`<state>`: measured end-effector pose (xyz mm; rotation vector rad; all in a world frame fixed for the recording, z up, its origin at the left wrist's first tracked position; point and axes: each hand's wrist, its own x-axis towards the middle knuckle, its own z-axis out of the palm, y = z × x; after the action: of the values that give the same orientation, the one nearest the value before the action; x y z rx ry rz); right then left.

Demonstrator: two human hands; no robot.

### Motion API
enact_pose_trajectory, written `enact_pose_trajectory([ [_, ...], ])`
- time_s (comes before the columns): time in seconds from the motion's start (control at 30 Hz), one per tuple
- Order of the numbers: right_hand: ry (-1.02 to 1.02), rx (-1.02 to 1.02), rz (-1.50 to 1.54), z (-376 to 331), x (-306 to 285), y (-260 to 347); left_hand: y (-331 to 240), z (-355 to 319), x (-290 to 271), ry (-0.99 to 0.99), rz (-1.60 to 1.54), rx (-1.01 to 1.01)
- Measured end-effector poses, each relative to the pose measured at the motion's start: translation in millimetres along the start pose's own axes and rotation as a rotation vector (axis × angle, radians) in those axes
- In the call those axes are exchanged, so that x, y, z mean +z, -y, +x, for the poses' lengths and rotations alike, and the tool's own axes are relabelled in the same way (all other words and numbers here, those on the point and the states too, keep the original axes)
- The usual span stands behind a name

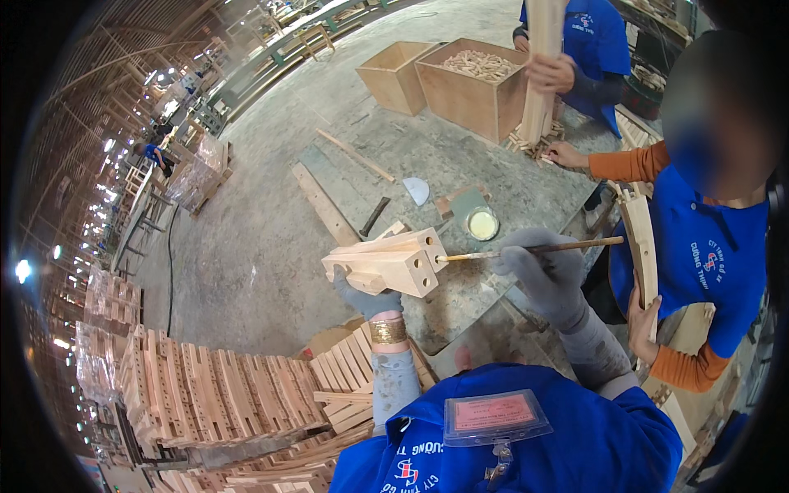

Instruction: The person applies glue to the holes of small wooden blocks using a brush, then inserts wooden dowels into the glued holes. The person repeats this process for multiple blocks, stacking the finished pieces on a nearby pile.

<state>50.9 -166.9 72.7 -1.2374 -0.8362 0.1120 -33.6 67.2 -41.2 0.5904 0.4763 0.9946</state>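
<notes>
My left hand (pixel 368 299), in a grey glove, grips a bundle of pale wooden pieces (pixel 382 261) from its near side. Round holes show in the ends that face right. Between the gloved fingers of my right hand (pixel 544 273) is a thin wooden stick (pixel 598 242). Its pale tip meets the end of the bundle by one of the holes; whether it goes inside I cannot tell. Just beyond the stick stands a round tub of pale yellowish-white stuff (pixel 482 223). A hammer (pixel 376 216) lies behind the bundle on the grey tabletop (pixel 526 201).
Two wooden boxes (pixel 472 99) stand at the back, one full of dowels. At right, a co-worker's hand (pixel 643 316) holds a curved wooden piece (pixel 639 238); another person steadies upright boards (pixel 542 90). Stacked drilled slats (pixel 222 386) fill the lower left. A long board (pixel 325 205) lies beyond the hammer.
</notes>
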Motion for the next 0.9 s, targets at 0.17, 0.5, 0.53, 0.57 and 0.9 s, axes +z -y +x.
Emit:
enact_pose_trajectory([
  [0.17, 0.073, -0.148, -0.207, 6, 2, 0, 1, 5, -5, 0.002, -0.038, -0.015],
  [0.5, -0.070, 0.023, -0.127, 7, 4, -1, -4, -3, 16, -0.054, -0.067, -0.035],
  [0.53, -0.084, 0.052, -0.113, 7, 4, 3, -4, -2, 14, -0.051, -0.059, -0.022],
  [0.57, -0.098, 0.082, -0.098, 7, 3, 5, -5, -1, 13, -0.047, -0.050, -0.009],
  [0.9, -0.080, 0.015, 0.153, 6, 2, 1, -3, 4, 16, -0.055, -0.094, -0.018],
])
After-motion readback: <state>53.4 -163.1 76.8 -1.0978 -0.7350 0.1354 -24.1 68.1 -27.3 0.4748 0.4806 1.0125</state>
